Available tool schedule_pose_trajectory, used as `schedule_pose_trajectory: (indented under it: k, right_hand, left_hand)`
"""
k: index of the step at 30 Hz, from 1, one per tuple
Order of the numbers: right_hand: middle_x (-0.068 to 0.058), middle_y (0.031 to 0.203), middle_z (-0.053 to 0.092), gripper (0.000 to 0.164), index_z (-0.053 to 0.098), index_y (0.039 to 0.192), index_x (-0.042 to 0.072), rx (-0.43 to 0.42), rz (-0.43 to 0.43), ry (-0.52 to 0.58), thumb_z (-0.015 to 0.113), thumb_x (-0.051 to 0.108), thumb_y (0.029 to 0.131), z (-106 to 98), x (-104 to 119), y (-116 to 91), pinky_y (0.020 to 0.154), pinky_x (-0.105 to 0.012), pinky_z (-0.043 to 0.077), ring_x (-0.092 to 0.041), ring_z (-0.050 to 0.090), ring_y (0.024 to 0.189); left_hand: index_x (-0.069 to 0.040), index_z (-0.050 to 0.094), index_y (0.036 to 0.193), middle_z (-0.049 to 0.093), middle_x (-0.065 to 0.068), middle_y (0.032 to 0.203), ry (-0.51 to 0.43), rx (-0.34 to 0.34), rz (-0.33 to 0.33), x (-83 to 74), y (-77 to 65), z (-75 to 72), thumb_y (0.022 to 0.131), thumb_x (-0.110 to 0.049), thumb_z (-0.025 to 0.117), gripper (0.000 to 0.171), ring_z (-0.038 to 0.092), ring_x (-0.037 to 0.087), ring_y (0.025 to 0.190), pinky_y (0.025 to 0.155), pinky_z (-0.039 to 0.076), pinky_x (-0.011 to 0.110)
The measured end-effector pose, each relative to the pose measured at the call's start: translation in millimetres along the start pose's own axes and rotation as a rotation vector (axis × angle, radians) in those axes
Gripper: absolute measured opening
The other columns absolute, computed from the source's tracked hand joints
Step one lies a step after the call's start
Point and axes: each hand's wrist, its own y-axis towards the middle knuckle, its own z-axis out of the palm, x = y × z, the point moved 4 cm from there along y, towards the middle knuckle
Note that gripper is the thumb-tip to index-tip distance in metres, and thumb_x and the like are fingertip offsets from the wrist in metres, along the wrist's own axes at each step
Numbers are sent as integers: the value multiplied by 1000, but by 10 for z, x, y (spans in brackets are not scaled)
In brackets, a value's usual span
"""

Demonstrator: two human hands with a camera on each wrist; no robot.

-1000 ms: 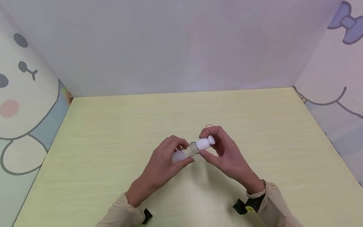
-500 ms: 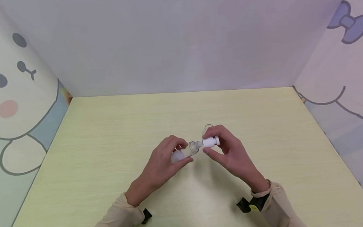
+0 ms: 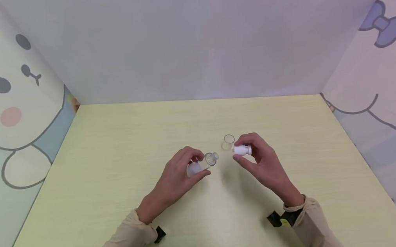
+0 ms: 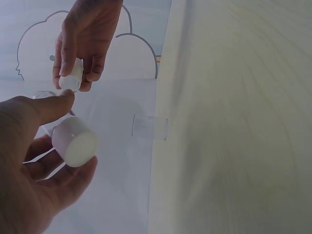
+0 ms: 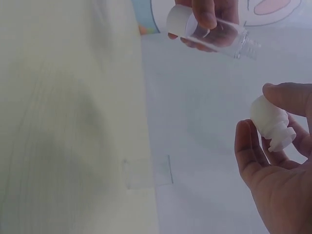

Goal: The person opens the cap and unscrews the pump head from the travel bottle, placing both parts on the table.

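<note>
My left hand [image 3: 176, 180] grips a small clear bottle [image 3: 208, 161] with a white base [image 4: 78, 144]. The bottle lies tilted, and its bare threaded neck [image 5: 251, 48] points toward the right hand. Between thumb and fingertips, my right hand [image 3: 263, 165] pinches a white pump cap [image 3: 242, 150], apart from the bottle and level with its mouth. In the right wrist view the cap's narrower stepped end [image 5: 282, 138] faces away from the bottle.
A clear open cylinder, like a transparent overcap [image 3: 228, 140], stands on the pale wooden table [image 3: 142, 132] just beyond the right hand. A plain wall [image 3: 191, 41] rises behind, with cartoon-printed panels on both sides.
My right hand has drawn the white pump cap off the bottle's neck and moved it to the right. The threaded neck has come into view. My left hand holds the bottle nearly still.
</note>
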Motion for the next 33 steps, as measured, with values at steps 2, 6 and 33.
schedule_pose_trajectory:
  k: [2,6,33]
  right_hand:
    - [-7,115,59,37,60,122,5,-12,15,-16,74,-9,90,-41,-45,-6,85,-17,53,-13,60,98]
    - [-7,117,61,38,61,123,6,-38,67,-48,74,-7,91,-113,-154,-30,86,-15,53,-13,60,98]
    - [-9,123,69,31,66,121,10,21,271,-381,78,8,93,-264,-806,92,96,-44,53,-23,62,111]
  left_hand:
    - [-11,65,114,66,-1,106,0,-6,4,-3,0,-5,84,-23,89,40,61,10,100,80,56,26]
    - [-10,66,113,66,-1,106,4,-16,8,7,-6,-8,84,-23,89,40,62,11,99,80,56,26]
    - [-10,65,114,68,1,107,-5,-23,-23,43,-3,-52,85,-23,88,39,62,11,101,82,56,27]
